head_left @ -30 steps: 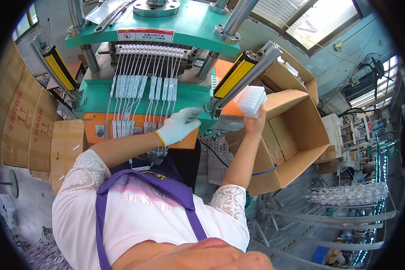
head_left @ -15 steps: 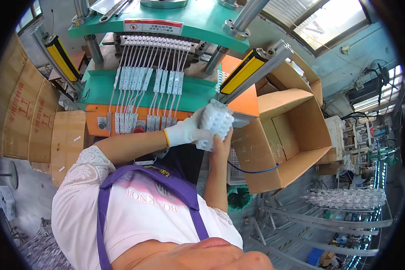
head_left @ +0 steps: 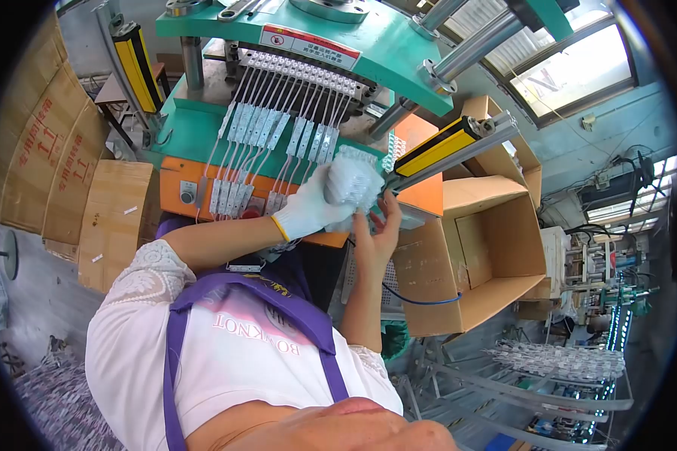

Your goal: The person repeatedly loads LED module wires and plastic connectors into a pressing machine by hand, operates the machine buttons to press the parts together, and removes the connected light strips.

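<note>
My left hand (head_left: 307, 209), in a white glove, is closed round a bundle of white, translucent, bumpy pieces (head_left: 353, 180), blurred by motion; I cannot make out their kind. Just below and right of the bundle is my bare right hand (head_left: 378, 231), its fingers apart and the tips close to the bundle's lower side. Whether they touch it, I cannot tell. Behind the hands, strings of small white modules (head_left: 259, 126) on pale wires hang from a row of white blocks (head_left: 301, 71) in the green press (head_left: 384, 49) and drape over its orange front.
An open cardboard box (head_left: 496, 233) stands right of my hands, and flattened cartons (head_left: 116, 225) lean on the left. Yellow-black bars (head_left: 438, 146) flank the press on metal posts. A blue cable (head_left: 429, 301) runs below the box. Strung white pieces (head_left: 557, 361) lie on a rack at lower right.
The view has shifted, so the press sits further right. My right fingers have spread from their grip on the bundle's lower end. My left hand still holds the bundle, now turned.
</note>
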`<state>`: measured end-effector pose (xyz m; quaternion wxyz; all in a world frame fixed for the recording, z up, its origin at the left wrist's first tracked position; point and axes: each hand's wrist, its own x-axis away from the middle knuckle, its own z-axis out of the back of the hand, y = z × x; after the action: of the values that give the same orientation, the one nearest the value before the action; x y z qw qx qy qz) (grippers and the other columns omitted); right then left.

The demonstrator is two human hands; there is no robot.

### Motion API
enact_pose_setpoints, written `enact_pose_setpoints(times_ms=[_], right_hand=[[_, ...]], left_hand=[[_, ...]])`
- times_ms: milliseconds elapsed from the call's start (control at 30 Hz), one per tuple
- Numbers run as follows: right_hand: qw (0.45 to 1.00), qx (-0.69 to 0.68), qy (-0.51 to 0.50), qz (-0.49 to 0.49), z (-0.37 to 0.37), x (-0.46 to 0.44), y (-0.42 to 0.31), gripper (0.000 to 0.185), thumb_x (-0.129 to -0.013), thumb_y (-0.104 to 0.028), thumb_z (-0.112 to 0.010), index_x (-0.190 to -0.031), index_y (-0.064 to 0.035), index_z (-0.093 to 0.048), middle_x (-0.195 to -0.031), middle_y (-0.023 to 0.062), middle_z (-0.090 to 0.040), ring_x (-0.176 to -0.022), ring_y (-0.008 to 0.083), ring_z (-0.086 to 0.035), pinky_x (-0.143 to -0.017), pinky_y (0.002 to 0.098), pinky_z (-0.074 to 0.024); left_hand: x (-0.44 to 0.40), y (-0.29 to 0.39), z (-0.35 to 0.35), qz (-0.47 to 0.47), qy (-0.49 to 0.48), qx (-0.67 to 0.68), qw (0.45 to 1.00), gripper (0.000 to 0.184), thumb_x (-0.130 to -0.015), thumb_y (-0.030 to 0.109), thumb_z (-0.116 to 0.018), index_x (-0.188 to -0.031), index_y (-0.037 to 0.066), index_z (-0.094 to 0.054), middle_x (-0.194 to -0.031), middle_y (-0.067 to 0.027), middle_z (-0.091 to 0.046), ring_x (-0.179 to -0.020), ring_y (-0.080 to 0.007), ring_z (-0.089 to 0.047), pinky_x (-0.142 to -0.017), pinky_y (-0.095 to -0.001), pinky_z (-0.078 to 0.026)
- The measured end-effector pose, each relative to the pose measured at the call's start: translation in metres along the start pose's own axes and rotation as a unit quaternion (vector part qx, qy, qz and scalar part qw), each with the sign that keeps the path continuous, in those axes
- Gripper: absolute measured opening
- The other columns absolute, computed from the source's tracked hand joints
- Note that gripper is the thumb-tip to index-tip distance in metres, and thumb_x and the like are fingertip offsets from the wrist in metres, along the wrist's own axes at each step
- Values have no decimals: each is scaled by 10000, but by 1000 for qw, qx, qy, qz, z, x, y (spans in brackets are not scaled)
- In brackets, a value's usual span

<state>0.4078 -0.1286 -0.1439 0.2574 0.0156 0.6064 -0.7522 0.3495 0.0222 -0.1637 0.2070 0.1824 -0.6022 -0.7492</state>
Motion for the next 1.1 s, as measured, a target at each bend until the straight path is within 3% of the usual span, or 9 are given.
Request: enact_pose_setpoints(times_ms=[167,433,533,633,700,733,833,933,1100], right_hand=[[991,-97,-49,-80,26,-44,-34,232,-962,-223,-620,-959,5,-662,-881,11,-599,-848,104,-536,-777,267,-428],[987,51,-112,-106,30,-61,-14,192,-872,-149,-697,-953,23,-675,-829,57,-673,-782,127,-613,-713,284,-476],[972,219,39,68,26,-50,-17,150,-886,-146,-652,-911,1,-665,-819,123,-663,-779,266,-640,-728,370,-501],[913,360,133,139,27,-44,-3,112,-915,-130,-623,-910,-18,-627,-814,99,-662,-740,230,-626,-700,374,-494],[986,142,54,-67,33,-34,-1,130,-952,-146,-597,-913,-22,-611,-852,79,-677,-727,192,-615,-700,346,-502],[973,-145,18,-176,38,-30,21,114,-971,-144,-583,-947,-36,-609,-884,73,-688,-726,144,-600,-727,324,-514],[836,-460,14,-300,33,-16,9,158,-1006,-173,-503,-897,-76,-565,-635,-6,-503,-598,96,-480,-651,269,-463],[758,-541,-195,-306,50,1,45,186,-1015,-199,-474,-883,-100,-560,-525,-69,-293,-492,88,-337,-480,247,-292],[902,-205,-151,-348,78,56,82,163,-954,-192,-576,-949,-42,-642,-706,-14,-543,-623,100,-507,-590,256,-415]], left_hand=[[11,39,24,-107,-31,-154,982,933,-651,350,-836,-1406,59,-370,-1303,-191,-547,-1196,-370,-573,-959,-435,-493],[1,31,39,-313,-3,-249,916,813,-603,249,-837,-1309,118,-457,-1222,-109,-594,-1080,-332,-613,-847,-448,-548],[0,41,38,-160,-65,-232,957,866,-644,342,-825,-1375,98,-428,-1271,-141,-583,-1151,-347,-599,-911,-431,-523],[-7,45,34,-107,-95,-205,968,899,-671,435,-790,-1409,82,-415,-1306,-178,-566,-1192,-344,-584,-967,-417,-493],[-16,44,35,-69,-122,-148,979,954,-646,442,-794,-1429,59,-404,-1310,-210,-573,-1194,-344,-591,-982,-412,-487],[-23,39,39,-36,-160,-113,980,980,-641,429,-789,-1437,17,-393,-1299,-227,-583,-1186,-319,-604,-996,-386,-480],[-27,28,40,13,-294,214,931,788,-762,237,-693,-1430,-42,-383,-1334,-150,-551,-1238,-229,-539,-1052,-362,-429],[-34,12,37,25,-284,255,924,729,-770,187,-652,-1411,-44,-394,-1295,-130,-562,-1193,-201,-562,-1019,-336,-452],[-56,-1,42,108,-273,334,896,576,-889,211,-592,-1379,-32,-413,-1171,-134,-630,-998,-217,-666,-876,-362,-557]])
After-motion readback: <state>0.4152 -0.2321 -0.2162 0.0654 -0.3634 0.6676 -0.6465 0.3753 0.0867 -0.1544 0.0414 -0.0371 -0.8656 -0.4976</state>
